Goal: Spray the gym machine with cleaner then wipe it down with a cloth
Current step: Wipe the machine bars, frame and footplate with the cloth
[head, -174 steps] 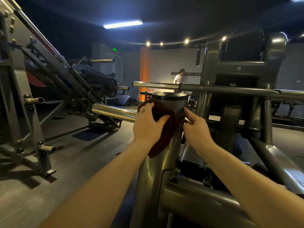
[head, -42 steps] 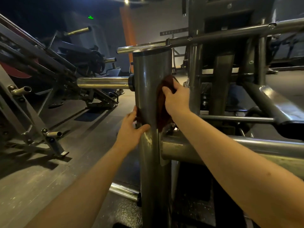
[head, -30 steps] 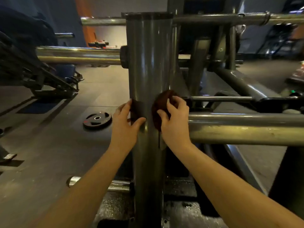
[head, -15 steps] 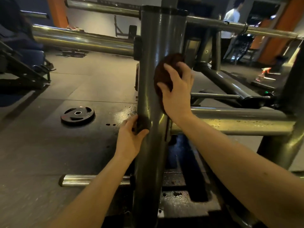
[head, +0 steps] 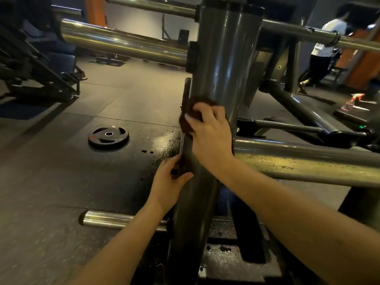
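- Leftward since before, my right hand (head: 207, 134) curls over the maroon cloth (head: 184, 124) on the upright post (head: 224, 58).
- My left hand (head: 168, 186) grips the post's left edge below.

a dimly lit gym. a heavy gym machine (head: 224, 58) of thick steel tube fills the middle, with long chrome bars (head: 123, 44) jutting from its upright. a black weight plate (head: 108, 138) lies flat on the dark rubber floor (head: 61, 177). another angled machine (head: 30, 64) stands at the left. far back, a person (head: 322, 56) in a white top stands among more equipment.
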`<state>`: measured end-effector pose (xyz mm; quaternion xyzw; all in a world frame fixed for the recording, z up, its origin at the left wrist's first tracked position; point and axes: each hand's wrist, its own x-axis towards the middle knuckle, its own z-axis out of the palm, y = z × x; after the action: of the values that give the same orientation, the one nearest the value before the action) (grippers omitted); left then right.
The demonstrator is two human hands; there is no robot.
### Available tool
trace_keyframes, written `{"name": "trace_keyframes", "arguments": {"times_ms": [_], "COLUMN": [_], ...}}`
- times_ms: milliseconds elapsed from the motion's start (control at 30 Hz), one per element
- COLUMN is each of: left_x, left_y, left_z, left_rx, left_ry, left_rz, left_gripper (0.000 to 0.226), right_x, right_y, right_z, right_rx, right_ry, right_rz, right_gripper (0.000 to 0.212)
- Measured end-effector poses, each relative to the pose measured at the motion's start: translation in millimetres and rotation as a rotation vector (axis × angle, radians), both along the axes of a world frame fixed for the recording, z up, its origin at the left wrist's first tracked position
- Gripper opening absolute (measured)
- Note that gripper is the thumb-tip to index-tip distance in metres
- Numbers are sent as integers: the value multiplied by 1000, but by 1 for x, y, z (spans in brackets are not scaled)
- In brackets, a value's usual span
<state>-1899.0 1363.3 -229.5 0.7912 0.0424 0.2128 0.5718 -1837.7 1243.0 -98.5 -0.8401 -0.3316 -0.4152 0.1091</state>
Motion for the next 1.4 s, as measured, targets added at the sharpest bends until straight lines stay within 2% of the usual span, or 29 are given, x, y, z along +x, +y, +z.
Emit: {"name": "trace_keyframes", "arguments": {"times_ms": [133, 233, 367, 467, 633, 767, 867, 1000, 1167, 1267, 1400], "left_x": [-2, -4, -13, -17, -17, -18, -16, -16, -21, -24, -25], "left_y": [-2, -2, -4, -7, -10, -11, -10, -9, -11, -12, -14], "left_z": [-5, -15, -38, -48, -51, -52, -54, -56, -63, -69, -74], "left_rx": [-10, -29, -34, -56, -102, -79, -66, -63, -61, -59, -46], "left_ry": [-32, -23, 2, 24, 8, 29, 29, 31, 46, 62, 74], "left_rz": [18, 24, 34, 44, 36, 32, 40, 51, 73, 77, 89], "left_gripper": [59, 58, 56, 56, 61, 63, 65, 63, 59, 59, 57], "right_x": [13, -3, -32, -43, -22, -1, -15, -45, -83, -83, -68], "right_y": [7, -7, -35, -49, -54, -62, -63, -63, -62, -61, -53], "right_z": [26, -7, -76, -101, -37, 0, -31, -105, -175, -169, -148], "right_rx": [21, -25, 130, 195, 424, 635, 591, 519, 780, 921, 1016], "right_ry": [-23, 42, 241, 374, 367, 414, 437, 519, 805, 928, 981], "right_rz": [-11, 7, 109, 144, 67, 57, 46, -3, -7, -16, -4], "right_gripper": [40, 42, 43, 42, 49, 37, 29, 28, 33, 38, 30]}}
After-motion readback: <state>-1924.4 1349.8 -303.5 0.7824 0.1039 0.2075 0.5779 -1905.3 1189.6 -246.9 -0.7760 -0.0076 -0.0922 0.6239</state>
